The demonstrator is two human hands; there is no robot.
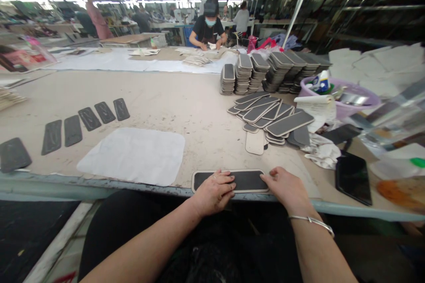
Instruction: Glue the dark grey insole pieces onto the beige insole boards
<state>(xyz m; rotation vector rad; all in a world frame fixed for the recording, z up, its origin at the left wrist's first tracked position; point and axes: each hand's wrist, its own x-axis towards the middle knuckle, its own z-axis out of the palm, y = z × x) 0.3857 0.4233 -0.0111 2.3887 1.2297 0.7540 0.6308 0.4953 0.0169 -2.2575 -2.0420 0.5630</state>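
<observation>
A long dark grey panel with a pale border (247,182) lies along the table's near edge. My left hand (217,188) rests on its left half, fingers stretched across the dark face. At its right end my right hand (282,184) has thumb and forefinger closed on the corner. Left of the panel is a blank white sheet (133,154) with rounded corners. Farther left several dark pieces (73,130) with shiny streaks lie in a slanting row. Beyond my right hand sits a loose heap of similar bordered panels (288,123).
Several stacks of panels (244,73) stand at the back right, beside a purple basin (357,104) of supplies. A black phone (353,177) and a crumpled white cloth (323,152) lie at the right. Across the table a masked person (208,28) handles pale pieces.
</observation>
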